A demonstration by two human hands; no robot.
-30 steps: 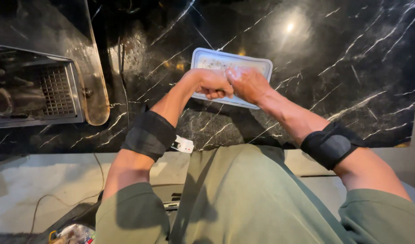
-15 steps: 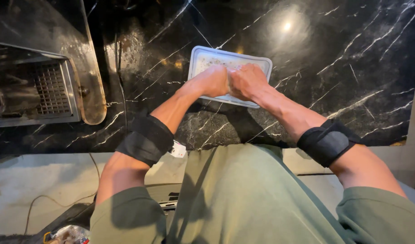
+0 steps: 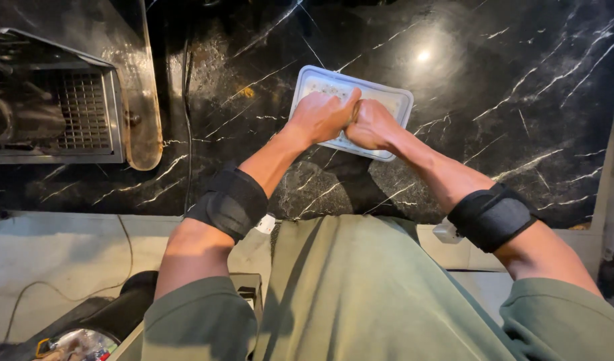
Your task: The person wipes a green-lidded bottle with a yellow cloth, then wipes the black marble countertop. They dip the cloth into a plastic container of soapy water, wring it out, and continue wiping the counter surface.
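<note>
**Both hands bunched over white tray on black marble**

Right now, L hand (image 3: 320,115) & R hand (image 3: 370,125) sit pressed together, knuckles touching, over a white rectangular plastic tray (image 3: 394,100) w/ rounded corners. Fingers of both are curled tight into fists around something small & brownish (image 3: 354,112) pinched btwn them; too hidden to tell what it is. Tray lies flat on the black marble surface (image 3: 521,80), white veins running thru it, a bright light spot reflected just beyond the tray's far right corner. Tray is roughly centre, slightly tilted vs the surface edge.

Each forearm wears a black wrist strap: L strap (image 3: 230,202), R strap (image 3: 493,216). Olive-green shirt (image 3: 360,294) fills lower part of view.

Far left: a steel sink (image 3: 59,113) w/ a metal grate inside, well apart from the tray. Thin cable (image 3: 66,294) trails over the pale floor at lower left.
</note>
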